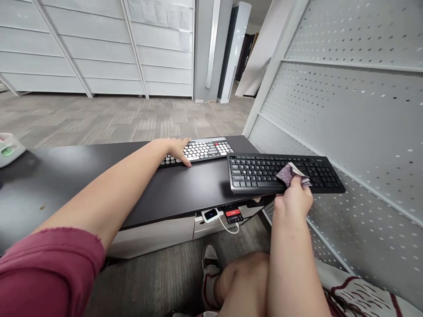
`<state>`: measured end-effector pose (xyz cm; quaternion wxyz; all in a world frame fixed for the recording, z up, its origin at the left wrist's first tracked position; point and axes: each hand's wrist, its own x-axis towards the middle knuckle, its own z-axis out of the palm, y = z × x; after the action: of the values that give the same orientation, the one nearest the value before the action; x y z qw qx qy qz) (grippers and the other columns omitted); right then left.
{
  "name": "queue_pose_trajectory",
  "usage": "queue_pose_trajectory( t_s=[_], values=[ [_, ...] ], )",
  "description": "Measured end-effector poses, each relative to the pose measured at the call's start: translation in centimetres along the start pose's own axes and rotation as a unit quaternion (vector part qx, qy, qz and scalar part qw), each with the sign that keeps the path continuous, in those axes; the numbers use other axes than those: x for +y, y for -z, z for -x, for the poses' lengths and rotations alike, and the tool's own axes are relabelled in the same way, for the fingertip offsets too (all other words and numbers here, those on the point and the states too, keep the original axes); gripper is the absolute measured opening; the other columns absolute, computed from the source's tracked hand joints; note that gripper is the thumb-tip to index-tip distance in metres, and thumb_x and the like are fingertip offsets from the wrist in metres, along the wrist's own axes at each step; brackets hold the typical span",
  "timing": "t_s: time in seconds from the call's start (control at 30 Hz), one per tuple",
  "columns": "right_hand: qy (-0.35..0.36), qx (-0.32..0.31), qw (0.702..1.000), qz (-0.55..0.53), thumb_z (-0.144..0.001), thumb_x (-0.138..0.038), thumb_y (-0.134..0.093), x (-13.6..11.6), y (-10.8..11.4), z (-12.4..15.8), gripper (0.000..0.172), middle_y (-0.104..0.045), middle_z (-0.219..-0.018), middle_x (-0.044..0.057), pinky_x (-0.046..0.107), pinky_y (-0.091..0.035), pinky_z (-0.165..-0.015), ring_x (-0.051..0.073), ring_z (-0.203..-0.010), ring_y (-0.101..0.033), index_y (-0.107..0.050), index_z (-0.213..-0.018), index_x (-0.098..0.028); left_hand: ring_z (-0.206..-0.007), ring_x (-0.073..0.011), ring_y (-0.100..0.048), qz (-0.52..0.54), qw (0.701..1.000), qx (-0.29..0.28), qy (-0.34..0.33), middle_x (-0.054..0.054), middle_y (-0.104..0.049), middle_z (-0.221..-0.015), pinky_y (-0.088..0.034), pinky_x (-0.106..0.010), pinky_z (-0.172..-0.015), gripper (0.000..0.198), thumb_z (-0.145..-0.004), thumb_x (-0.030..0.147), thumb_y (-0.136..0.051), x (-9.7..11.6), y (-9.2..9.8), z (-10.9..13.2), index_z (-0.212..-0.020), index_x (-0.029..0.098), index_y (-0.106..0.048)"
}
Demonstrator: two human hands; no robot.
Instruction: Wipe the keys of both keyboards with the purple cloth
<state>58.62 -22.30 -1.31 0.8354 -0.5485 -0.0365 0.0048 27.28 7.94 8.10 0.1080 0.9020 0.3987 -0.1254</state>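
Observation:
My left hand [178,149] reaches across the left end of a keyboard with round white and grey keys [206,149]. Its thumb lies at the near edge and its fingers at the far edge, spanning the width; part of the keyboard is hidden under the hand. My right hand [295,196] grips a black keyboard [254,171] by its near edge, with the thumb on top and the other fingers out of sight beneath. A crumpled purple-and-white patterned cloth [289,174] is pinched under that thumb, against the keys. The black keyboard is held over the desk's right end, sticking out past it.
The dark desktop [99,165] runs to the left, where a white container [9,149] stands. Below its front edge are a white device with a lit display [210,215], a cable and a phone [233,215]. A perforated panel [363,132] rises close on the right.

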Motion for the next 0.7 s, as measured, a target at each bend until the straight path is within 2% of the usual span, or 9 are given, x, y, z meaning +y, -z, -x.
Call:
queue_pose_trajectory(
  t_s=[0.1, 0.2, 0.3, 0.37, 0.47, 0.53, 0.63, 0.7],
  values=[
    [0.007, -0.035, 0.998, 0.048, -0.082, -0.048, -0.081, 0.5, -0.2, -0.9, 0.04, -0.076, -0.1, 0.005, 0.033, -0.062, -0.092, 0.019, -0.096, -0.073, -0.075, -0.101, -0.014, -0.155, -0.0527, -0.032, -0.014, 1.0, 0.02, 0.001, -0.022, -0.03, -0.176, -0.027, -0.064, -0.125, 0.157, -0.051, 0.087, -0.082, -0.5, 0.0, 1.2, -0.175, 0.023, -0.011],
    [-0.004, -0.079, 0.992, 0.098, -0.079, -0.049, -0.083, 1.1, -0.8, -2.1, 0.046, -0.077, -0.097, 0.005, 0.032, -0.061, -0.09, 0.018, -0.093, -0.073, -0.077, -0.105, -0.012, -0.153, -0.0517, -0.036, -0.021, 0.999, 0.022, 0.014, -0.024, -0.033, -0.174, -0.027, -0.063, -0.125, 0.156, -0.052, 0.084, -0.083, -2.4, -0.4, 3.3, -0.175, 0.02, -0.012],
    [-0.048, -0.144, 0.977, 0.149, -0.078, -0.049, -0.085, 1.5, -1.5, -2.7, 0.047, -0.078, -0.092, 0.004, 0.033, -0.063, -0.082, 0.02, -0.087, -0.074, -0.078, -0.108, -0.014, -0.154, -0.0504, -0.037, -0.005, 0.999, 0.009, 0.033, -0.023, -0.033, -0.174, -0.032, -0.059, -0.123, 0.156, -0.05, 0.081, -0.084, -5.2, -1.2, 6.9, -0.175, 0.022, -0.013],
    [-0.091, -0.205, 0.957, 0.183, -0.077, -0.046, -0.087, 1.4, -2.0, -2.8, 0.042, -0.079, -0.087, 0.004, 0.033, -0.063, -0.075, 0.021, -0.081, -0.074, -0.078, -0.105, -0.015, -0.155, -0.0493, -0.036, 0.015, 0.999, 0.003, 0.036, -0.02, -0.03, -0.176, -0.033, -0.057, -0.124, 0.153, -0.052, 0.079, -0.084, -7.1, -1.8, 10.1, -0.175, 0.025, -0.013],
    [-0.161, -0.298, 0.911, 0.235, -0.079, -0.037, -0.087, 0.5, -3.0, -2.7, 0.03, -0.079, -0.084, 0.006, 0.034, -0.063, -0.065, 0.023, -0.073, -0.074, -0.079, -0.1, -0.017, -0.159, -0.0488, -0.03, 0.027, 0.999, -0.004, 0.036, -0.018, -0.025, -0.178, -0.03, -0.058, -0.126, 0.146, -0.058, 0.077, -0.082, -8.7, -2.7, 15.1, -0.176, 0.025, -0.013],
    [-0.206, -0.361, 0.87, 0.265, -0.081, -0.034, -0.085, -0.4, -4.0, -2.9, 0.026, -0.08, -0.085, 0.008, 0.036, -0.063, -0.061, 0.025, -0.07, -0.075, -0.078, -0.101, -0.019, -0.158, -0.048, -0.031, 0.031, 0.999, 0.002, 0.027, -0.019, -0.028, -0.177, -0.029, -0.06, -0.126, 0.141, -0.062, 0.076, -0.082, -9.1, -3.4, 17.9, -0.175, 0.025, -0.016],
    [-0.252, -0.452, 0.8, 0.303, -0.086, -0.028, -0.081, -2.0, -6.5, -3.8, 0.02, -0.081, -0.089, 0.012, 0.038, -0.063, -0.063, 0.027, -0.071, -0.076, -0.077, -0.103, -0.019, -0.158, -0.0477, -0.032, 0.047, 0.998, 0.027, 0.01, -0.018, -0.032, -0.175, -0.026, -0.063, -0.127, 0.136, -0.063, 0.074, -0.083, -9.1, -4.4, 20.6, -0.174, 0.027, -0.021],
    [-0.26, -0.495, 0.762, 0.328, -0.09, -0.023, -0.075, -2.7, -8.6, -4.5, 0.013, -0.081, -0.09, 0.014, 0.036, -0.062, -0.065, 0.024, -0.07, -0.076, -0.078, -0.101, -0.017, -0.162, -0.0468, -0.026, 0.06, 0.997, 0.036, 0.015, -0.019, -0.03, -0.176, -0.021, -0.067, -0.128, 0.134, -0.064, 0.072, -0.084, -9.2, -5.1, 21.4, -0.174, 0.027, -0.022]
  ],
)
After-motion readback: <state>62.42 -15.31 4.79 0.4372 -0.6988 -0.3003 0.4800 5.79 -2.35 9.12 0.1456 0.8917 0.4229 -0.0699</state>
